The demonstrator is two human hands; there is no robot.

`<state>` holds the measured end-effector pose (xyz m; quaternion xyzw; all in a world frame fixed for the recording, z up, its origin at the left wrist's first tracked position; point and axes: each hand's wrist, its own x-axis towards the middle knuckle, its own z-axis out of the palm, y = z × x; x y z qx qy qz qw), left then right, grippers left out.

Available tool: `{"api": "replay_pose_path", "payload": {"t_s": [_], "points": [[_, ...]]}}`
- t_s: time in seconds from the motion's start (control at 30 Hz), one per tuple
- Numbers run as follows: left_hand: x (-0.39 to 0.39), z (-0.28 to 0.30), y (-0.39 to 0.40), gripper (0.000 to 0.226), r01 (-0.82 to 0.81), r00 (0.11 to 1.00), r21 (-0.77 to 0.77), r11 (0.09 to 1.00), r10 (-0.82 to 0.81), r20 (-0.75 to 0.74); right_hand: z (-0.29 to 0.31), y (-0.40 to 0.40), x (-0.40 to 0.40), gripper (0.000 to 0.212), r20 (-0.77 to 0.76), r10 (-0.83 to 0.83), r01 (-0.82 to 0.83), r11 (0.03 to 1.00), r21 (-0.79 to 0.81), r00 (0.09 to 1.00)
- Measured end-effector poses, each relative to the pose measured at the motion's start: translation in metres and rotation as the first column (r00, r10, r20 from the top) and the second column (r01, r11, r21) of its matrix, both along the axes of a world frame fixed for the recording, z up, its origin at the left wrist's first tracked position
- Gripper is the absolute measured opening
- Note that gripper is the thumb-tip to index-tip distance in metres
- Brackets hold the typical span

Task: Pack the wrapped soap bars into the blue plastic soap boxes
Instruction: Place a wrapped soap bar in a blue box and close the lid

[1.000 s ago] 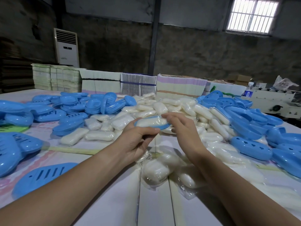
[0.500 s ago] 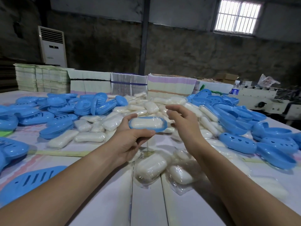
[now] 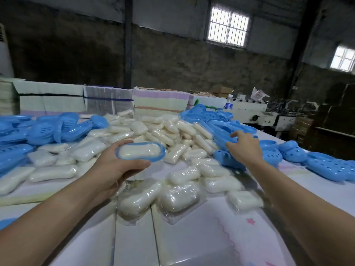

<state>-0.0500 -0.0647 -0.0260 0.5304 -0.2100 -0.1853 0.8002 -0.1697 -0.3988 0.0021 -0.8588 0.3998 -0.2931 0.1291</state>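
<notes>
My left hand holds a blue soap box half from below, with a wrapped white soap bar lying inside it. My right hand reaches to the right with fingers spread over the pile of blue box halves and touches one of them. A heap of wrapped soap bars covers the middle of the table. More wrapped bars lie close to me.
Another pile of blue box halves lies at the left, and perforated ones at the right. Stacks of flat cartons line the table's far edge. A water bottle and a machine stand behind the right pile.
My right hand left the filled box half and moved right to the blue pile. My left hand kept hold of the box with the soap. The view turned right.
</notes>
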Motion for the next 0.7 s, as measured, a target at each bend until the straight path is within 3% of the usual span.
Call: {"api": "replay_pose_path", "payload": {"t_s": [0.13,0.37,0.47,0.6,0.7], "points": [[0.001,-0.001,0.001,0.086,0.005,0.999,0.036,0.999,-0.007,0.047,-0.011,-0.037,-0.026,0.057,-0.233,-0.124,0.146,0.986,0.076,0.965],[0.004,-0.004,0.001,0.089,0.028,0.998,0.053,0.998,-0.031,0.061,-0.012,-0.057,-0.041,0.074,-0.270,-0.083,0.147,0.962,0.230,0.959],[0.006,-0.004,0.001,0.087,0.040,0.997,0.054,0.998,-0.043,0.057,-0.014,-0.059,-0.043,0.070,-0.355,-0.093,0.187,0.953,0.238,0.930],[0.006,-0.005,0.001,0.088,0.043,0.996,0.063,0.997,-0.048,0.071,-0.016,-0.058,-0.042,0.056,-0.357,-0.149,0.222,0.959,0.174,0.922],[0.005,-0.004,0.001,0.083,0.049,0.996,0.063,0.997,-0.053,0.065,-0.015,-0.060,-0.041,0.051,-0.384,-0.104,0.197,0.957,0.211,0.917]]}}
